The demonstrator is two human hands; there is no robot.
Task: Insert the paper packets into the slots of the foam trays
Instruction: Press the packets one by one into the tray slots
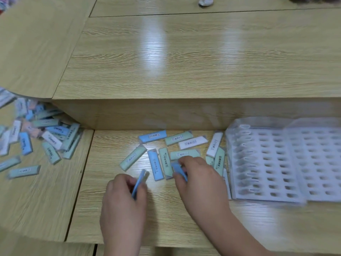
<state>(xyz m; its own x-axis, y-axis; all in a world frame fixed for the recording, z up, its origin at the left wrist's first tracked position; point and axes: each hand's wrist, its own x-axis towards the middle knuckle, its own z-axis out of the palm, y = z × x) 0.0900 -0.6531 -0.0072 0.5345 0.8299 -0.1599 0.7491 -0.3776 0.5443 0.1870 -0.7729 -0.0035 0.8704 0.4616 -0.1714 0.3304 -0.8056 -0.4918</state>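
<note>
Several blue, green and white paper packets (pixel 156 164) lie scattered on the lower desk in front of me. My left hand (pixel 123 196) pinches a blue packet (pixel 140 182) held on edge. My right hand (pixel 199 180) grips another blue packet (pixel 178 169) just above the scattered ones. A white foam tray (pixel 267 163) with rows of slots stands to the right of my right hand; its leftmost column holds upright packets, the other slots look bare. A second tray (pixel 321 159) adjoins it further right.
A big pile of packets (pixel 36 133) covers the desk section at the left. A raised wooden shelf (pixel 184 61) runs across the back, its front wall just behind the packets. A small white object (pixel 205 1) sits at the far top.
</note>
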